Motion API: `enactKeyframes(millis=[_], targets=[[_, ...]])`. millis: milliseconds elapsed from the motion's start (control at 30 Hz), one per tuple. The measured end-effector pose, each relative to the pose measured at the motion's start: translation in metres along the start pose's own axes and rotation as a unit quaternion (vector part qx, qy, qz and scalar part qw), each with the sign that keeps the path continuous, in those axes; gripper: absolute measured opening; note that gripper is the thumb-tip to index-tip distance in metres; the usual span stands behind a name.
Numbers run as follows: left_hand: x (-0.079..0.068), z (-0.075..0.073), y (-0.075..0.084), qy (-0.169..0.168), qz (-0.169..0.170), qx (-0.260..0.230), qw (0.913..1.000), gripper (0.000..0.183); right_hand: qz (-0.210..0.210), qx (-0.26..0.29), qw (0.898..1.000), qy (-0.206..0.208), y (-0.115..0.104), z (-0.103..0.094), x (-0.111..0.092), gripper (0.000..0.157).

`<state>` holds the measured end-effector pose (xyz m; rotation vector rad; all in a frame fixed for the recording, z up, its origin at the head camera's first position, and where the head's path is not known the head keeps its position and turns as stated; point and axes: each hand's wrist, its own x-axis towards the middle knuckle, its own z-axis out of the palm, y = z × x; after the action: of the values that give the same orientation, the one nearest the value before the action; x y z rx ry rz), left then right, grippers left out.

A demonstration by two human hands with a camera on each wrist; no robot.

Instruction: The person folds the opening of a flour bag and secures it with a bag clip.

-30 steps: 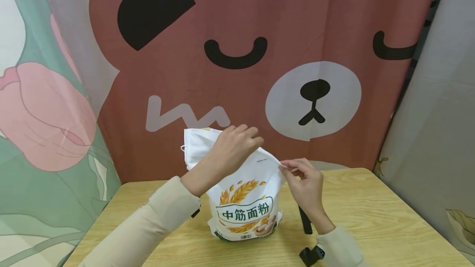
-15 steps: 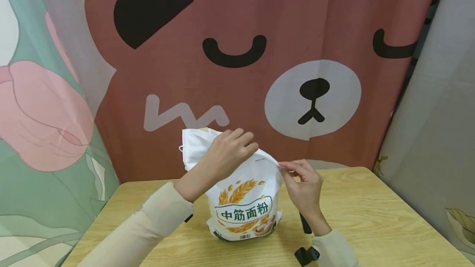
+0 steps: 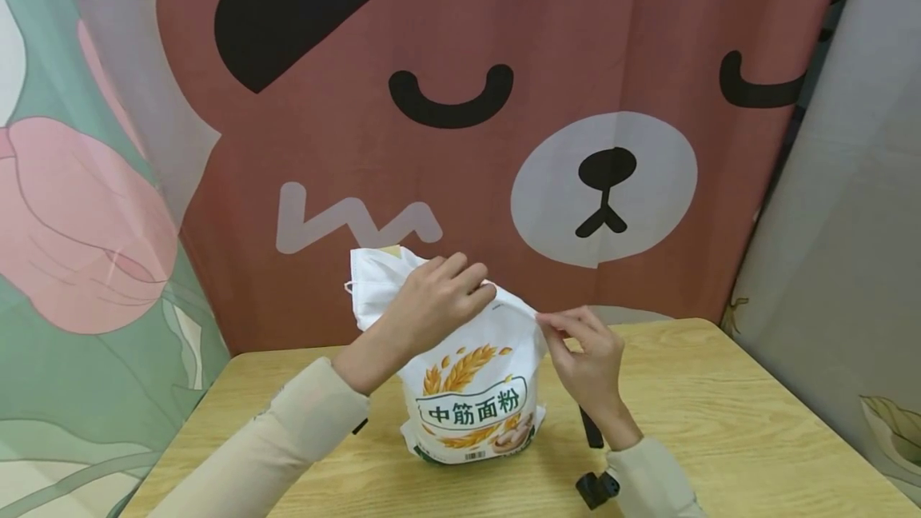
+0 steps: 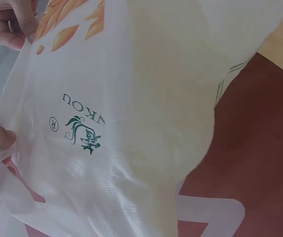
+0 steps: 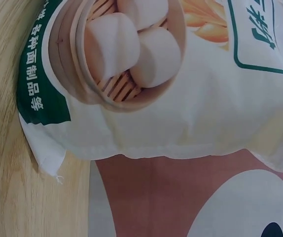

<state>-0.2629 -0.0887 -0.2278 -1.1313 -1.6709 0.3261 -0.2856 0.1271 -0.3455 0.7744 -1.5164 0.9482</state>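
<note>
Grips top edge of flour bag [image 3: 471, 390] with curled left hand [image 3: 440, 300] | pinches right corner with right hand [image 3: 592, 354], apparently to tauten edge | rests base on desk [image 3: 691, 414], likely for support

A white all-purpose flour bag [image 3: 471, 382], printed with golden wheat, stands upright on the wood-grain table [image 3: 691, 406], its top slanting.

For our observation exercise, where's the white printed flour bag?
Head view, lower centre: the bag stands on the pale wooden table, left hand and right hand holding its top.
</note>
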Motion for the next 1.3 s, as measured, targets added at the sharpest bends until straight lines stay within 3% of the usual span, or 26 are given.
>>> enactKeyframes(millis=[233, 533, 767, 1033, 1300], targets=[[-0.002, 0.001, -0.001, 0.009, 0.019, 0.017, 0.9996, 0.027, -0.041, 0.004, 0.999, 0.012, -0.003, 0.000, 0.005, 0.019], [0.001, 0.001, 0.001, 0.018, 0.025, 0.025, 0.9992, 0.028, 0.003, -0.016, 0.999, -0.034, 0.000, -0.004, 0.003, 0.023], [-0.001, 0.001, 0.001, 0.030, 0.032, 0.027, 0.9987, 0.029, 0.010, -0.012, 0.999, -0.046, -0.002, -0.006, 0.005, 0.025], [-0.002, 0.001, 0.001, 0.034, 0.031, 0.028, 0.9986, 0.029, 0.041, -0.023, 0.995, -0.091, 0.002, -0.013, -0.001, 0.031], [-0.002, 0.001, 0.001, 0.033, 0.031, 0.022, 0.9988, 0.028, 0.034, -0.018, 0.994, -0.107, 0.000, -0.023, -0.001, 0.032]])
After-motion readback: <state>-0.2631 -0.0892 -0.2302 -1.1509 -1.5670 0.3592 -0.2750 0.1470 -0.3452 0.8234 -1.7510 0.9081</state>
